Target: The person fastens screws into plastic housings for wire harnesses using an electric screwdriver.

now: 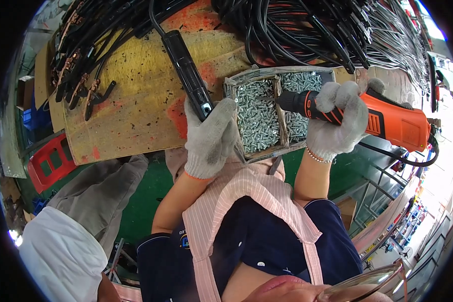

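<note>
My left hand (210, 136), in a grey-white knit glove, is closed around the near end of a long black handle (183, 68). A black cable runs out of its far end, and a small shiny metal fastener shows in a hole by my thumb. My right hand (340, 118), gloved too, grips an orange and black power screwdriver (395, 121). Its black nose points left over the box of screws, apart from the handle. The divided box (282, 149) stands between my hands, with small silver screws (256, 118) filling its compartments.
Black handles with copper ends (78, 75) are piled at the far left of the stained wooden table (131, 95). Coiled black cables (277, 35) and thin grey wires (397, 45) lie at the back right. A red plastic stool (50, 162) and another person's white-clothed body (60, 254) are at left.
</note>
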The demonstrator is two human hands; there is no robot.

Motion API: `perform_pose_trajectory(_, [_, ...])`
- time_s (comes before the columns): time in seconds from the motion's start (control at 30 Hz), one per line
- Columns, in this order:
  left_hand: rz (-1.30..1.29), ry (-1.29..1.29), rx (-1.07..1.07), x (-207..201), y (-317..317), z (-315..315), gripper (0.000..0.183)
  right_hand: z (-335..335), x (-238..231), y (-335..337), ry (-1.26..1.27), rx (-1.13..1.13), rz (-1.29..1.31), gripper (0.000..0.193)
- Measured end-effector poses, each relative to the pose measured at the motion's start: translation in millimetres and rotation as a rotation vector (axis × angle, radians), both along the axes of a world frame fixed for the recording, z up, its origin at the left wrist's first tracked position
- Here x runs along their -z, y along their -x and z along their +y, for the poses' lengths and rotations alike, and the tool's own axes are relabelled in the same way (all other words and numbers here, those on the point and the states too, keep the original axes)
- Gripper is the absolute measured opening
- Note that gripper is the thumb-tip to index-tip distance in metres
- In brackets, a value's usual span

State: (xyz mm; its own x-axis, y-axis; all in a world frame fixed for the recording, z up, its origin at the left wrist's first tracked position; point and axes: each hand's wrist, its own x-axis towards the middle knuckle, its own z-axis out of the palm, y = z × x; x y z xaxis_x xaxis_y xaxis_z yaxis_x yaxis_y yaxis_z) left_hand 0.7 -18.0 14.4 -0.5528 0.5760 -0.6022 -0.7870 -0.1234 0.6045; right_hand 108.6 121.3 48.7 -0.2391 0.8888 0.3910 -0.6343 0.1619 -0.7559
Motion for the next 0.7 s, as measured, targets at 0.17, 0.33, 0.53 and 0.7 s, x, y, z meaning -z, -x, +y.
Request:
perform_pose_trajectory(0.17, [0.023,-0.049,0.027,3.6,1.1,-0.4,0.021,-1.4,-10.2,-5.1,0.024,-0.031,0.068,0.048])
perform_pose_trajectory(0.33, [-0.012,0.0,0.066,6.3,-2.8,-1.8,0.038,6.0,-25.6,-18.9,0.076,-0.113,0.227,0.041])
perform_pose_trajectory(0.53, [-0.072,-0.057,0.065,3.2,-13.0,-5.4,0.071,-3.1,-42.2,-26.2,0.247,-0.26,0.465,0.037])
perform_pose_trajectory(0.7, [-0.153,-0.066,0.029,5.8,-9.2,-1.8,0.078,-14.6,-36.2,-10.9,0.279,-0.346,0.517,0.037])
